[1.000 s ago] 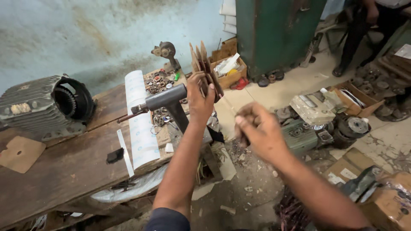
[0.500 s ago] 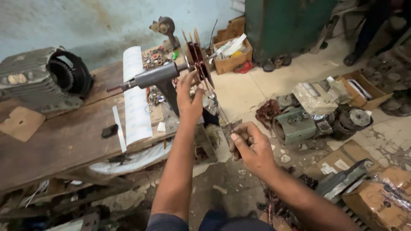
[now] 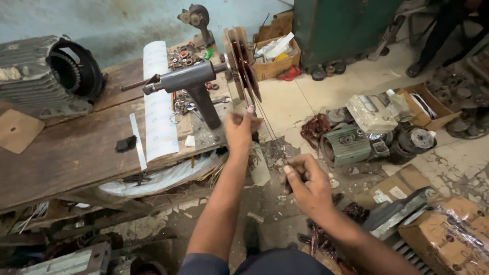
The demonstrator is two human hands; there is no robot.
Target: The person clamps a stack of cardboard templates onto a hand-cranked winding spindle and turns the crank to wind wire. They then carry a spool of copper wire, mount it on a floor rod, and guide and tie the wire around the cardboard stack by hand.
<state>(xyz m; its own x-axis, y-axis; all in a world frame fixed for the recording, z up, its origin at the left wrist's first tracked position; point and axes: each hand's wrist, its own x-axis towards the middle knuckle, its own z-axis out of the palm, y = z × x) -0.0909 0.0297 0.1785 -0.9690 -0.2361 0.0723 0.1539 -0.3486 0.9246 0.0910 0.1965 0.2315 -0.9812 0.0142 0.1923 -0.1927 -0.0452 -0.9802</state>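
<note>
Now both hands' fingers pinch thin wire [image 3: 265,125] slanting down from the upright winding former [image 3: 242,63].

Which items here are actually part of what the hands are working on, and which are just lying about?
In use:
- left hand at the wire
- right hand, closed around the wire lower down
- thin wire strands
- winding former on the bench spindle stand

Lying about:
- motor housing
- white paper strip
- cardboard box
- green motor on the floor
</note>
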